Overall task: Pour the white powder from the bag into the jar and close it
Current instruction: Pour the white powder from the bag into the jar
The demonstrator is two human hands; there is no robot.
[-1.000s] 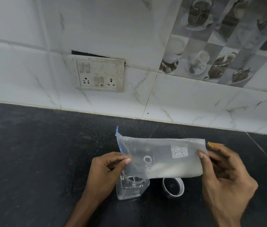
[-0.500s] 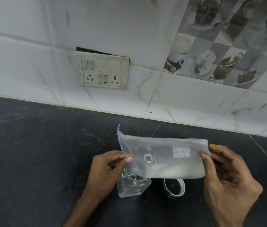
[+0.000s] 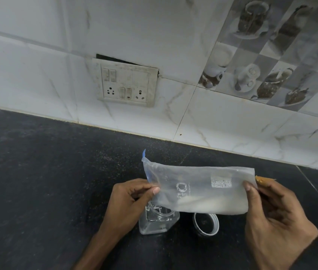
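Powder (image 3: 203, 204) has slid jarward; bag (image 3: 199, 184) translucent, sideways.

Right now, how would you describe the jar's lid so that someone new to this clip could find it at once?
Start at the switch panel on the tiled wall and drop to the dark counter. Below the bag held between both hands stands the open clear jar; the lid lies just right of it, a low white ring with its hollow side up.

Dim, even light; wide-angle bending and softness at edges.
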